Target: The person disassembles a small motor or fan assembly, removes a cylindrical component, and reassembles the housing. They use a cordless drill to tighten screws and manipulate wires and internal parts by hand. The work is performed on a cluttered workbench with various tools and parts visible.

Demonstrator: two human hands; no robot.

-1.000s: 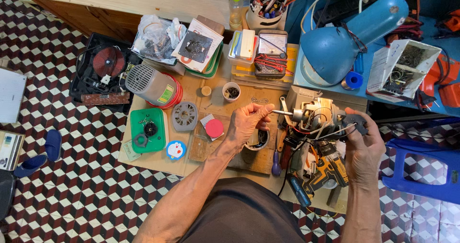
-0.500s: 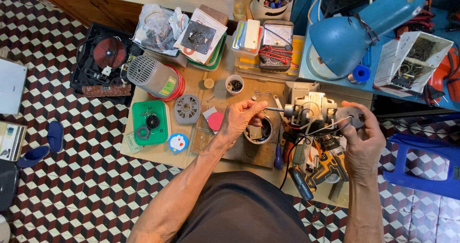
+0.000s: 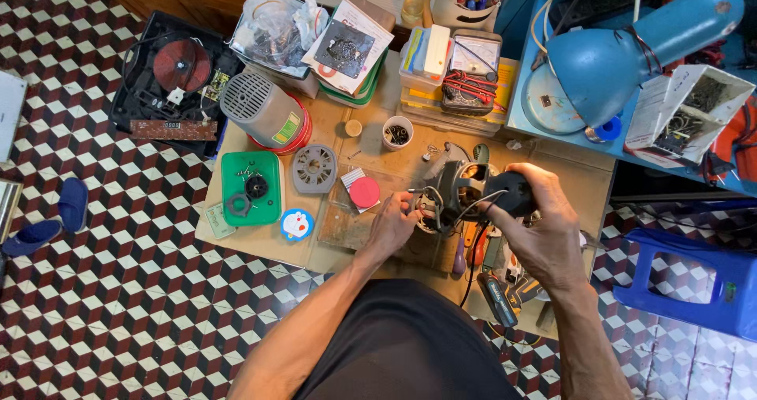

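Motor: a small electric motor (image 3: 461,191) with loose wires, centre of the frame, held above the wooden table (image 3: 260,238).
Right hand (image 3: 540,230): fingers curled around the motor's dark end, gripping it.
Left hand (image 3: 394,222): fingertips pinched at the motor's left side; what they pinch cannot be told.
Nearby: red round lid (image 3: 364,192), grey vented disc (image 3: 315,168), green tray (image 3: 251,187), blue lamp (image 3: 631,49) upper right.

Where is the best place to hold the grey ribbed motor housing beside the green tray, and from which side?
Probably around the round ribbed body of the grey motor housing, coming from above: it lies tilted against the red cover, its slatted end facing up-left.
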